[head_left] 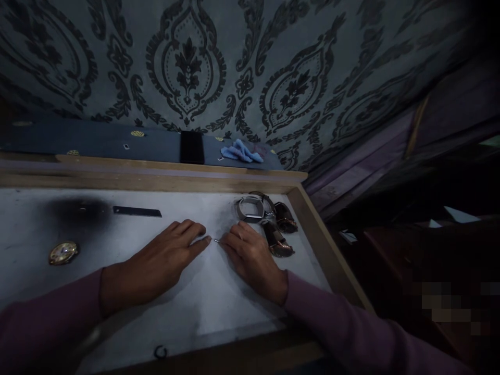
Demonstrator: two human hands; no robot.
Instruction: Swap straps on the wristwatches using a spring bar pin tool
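A thin, shiny metal pin [215, 240] spans the small gap between my hands, just above the white work surface. My right hand [250, 258] has its fingers closed on the pin's right end. At its left end, the thumb and curled fingers of my left hand [160, 263] come together. Most of the pin is covered by fingers, so its full shape is hidden. Just beyond my right hand lie a silver watch case [251, 208] and dark sunglasses-like pieces with brown lenses [276, 240]. A round gold watch face [63, 252] rests left of my left hand.
A flat dark blade-like strip [137, 211] lies behind my left hand. A small black ring [160, 352] is near the front edge. The wooden rim [316, 229] borders the surface. Beyond it are a blue cloth [242, 151] and a black block [191, 147].
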